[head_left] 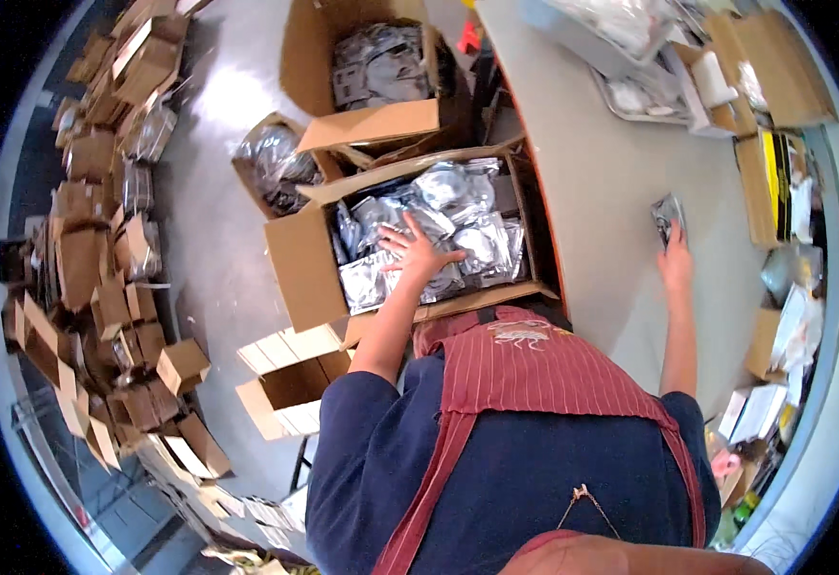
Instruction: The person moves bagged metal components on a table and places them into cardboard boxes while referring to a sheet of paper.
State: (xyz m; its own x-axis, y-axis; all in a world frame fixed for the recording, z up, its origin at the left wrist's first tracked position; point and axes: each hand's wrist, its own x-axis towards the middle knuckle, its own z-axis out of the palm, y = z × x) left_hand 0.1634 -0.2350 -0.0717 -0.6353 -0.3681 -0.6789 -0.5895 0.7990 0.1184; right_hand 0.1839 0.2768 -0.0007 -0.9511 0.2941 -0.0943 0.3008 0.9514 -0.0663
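My left hand (419,254) lies with fingers spread over the silver foil packets (458,192) that fill an open cardboard box (304,273). It seems to rest on them, with none visibly gripped. Off to the right, above the grey tabletop (621,278), my right hand (675,261) pinches a small silver-grey foil packet (669,213) by its near end. Whether that packet touches the table, I cannot tell.
Beyond the box stand a taller carton (372,129) of grey packets and a smaller box (276,158) with clear bags. Trays (635,101) and cartons (779,67) line the table's far right. Many cardboard boxes (84,249) are stacked at left. An opened box (295,383) sits near my left elbow.
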